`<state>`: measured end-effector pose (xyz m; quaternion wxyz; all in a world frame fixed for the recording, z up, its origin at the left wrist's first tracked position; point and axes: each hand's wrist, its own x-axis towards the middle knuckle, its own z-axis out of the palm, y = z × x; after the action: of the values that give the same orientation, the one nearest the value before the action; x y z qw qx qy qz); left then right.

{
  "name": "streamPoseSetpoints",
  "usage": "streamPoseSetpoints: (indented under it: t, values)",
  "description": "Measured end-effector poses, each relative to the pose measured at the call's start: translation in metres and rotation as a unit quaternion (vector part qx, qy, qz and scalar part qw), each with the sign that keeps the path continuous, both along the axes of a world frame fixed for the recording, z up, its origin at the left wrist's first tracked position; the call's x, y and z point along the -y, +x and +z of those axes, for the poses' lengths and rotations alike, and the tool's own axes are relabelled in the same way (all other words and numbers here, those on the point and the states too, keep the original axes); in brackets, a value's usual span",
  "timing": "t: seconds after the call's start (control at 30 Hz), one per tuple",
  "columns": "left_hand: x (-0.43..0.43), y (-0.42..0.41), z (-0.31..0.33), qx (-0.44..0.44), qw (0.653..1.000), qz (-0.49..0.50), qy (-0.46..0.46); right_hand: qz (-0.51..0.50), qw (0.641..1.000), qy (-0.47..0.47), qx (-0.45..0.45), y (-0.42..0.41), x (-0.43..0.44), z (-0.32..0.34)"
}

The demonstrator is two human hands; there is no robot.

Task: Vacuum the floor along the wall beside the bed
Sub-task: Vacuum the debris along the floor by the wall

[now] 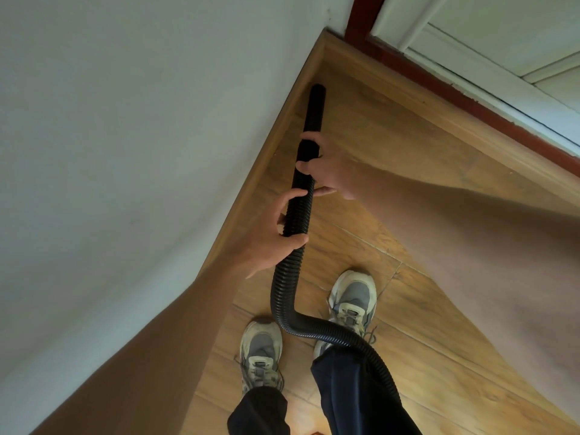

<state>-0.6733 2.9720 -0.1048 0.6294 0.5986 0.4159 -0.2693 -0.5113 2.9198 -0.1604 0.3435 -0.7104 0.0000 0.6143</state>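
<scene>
A black ribbed vacuum hose runs up from the lower right, bends by my shoes and ends in a smooth black tube. The tube's tip rests on the wooden floor close to the wooden skirting board at the foot of the white wall. My left hand grips the ribbed part of the hose. Further up, my right hand is wrapped around the cuff where hose meets tube. No bed is in view.
A white door with a dark red frame closes the corner at the top right. My two grey shoes stand on the floor, with the hose passing between them.
</scene>
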Motion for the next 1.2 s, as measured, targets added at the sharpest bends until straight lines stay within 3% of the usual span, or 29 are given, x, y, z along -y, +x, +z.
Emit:
streamPoseSetpoints:
  t: [0.23,0.67,0.97,1.2]
  values:
    - [0.002,-0.05,0.014,-0.044,0.998,0.031,0.017,-0.019,0.999,0.021,-0.027,-0.059,-0.005,0.0]
    - [0.023,-0.122,0.043,-0.092,0.991,0.086,-0.034,-0.004,0.997,0.024,-0.072,-0.135,0.01,0.014]
    - [0.031,-0.152,0.053,-0.087,0.991,0.089,-0.04,-0.009,0.996,0.008,-0.092,-0.167,0.018,0.023]
    - [0.032,-0.16,0.062,-0.06,0.996,0.06,-0.037,-0.082,0.993,0.025,-0.077,-0.174,0.031,0.038]
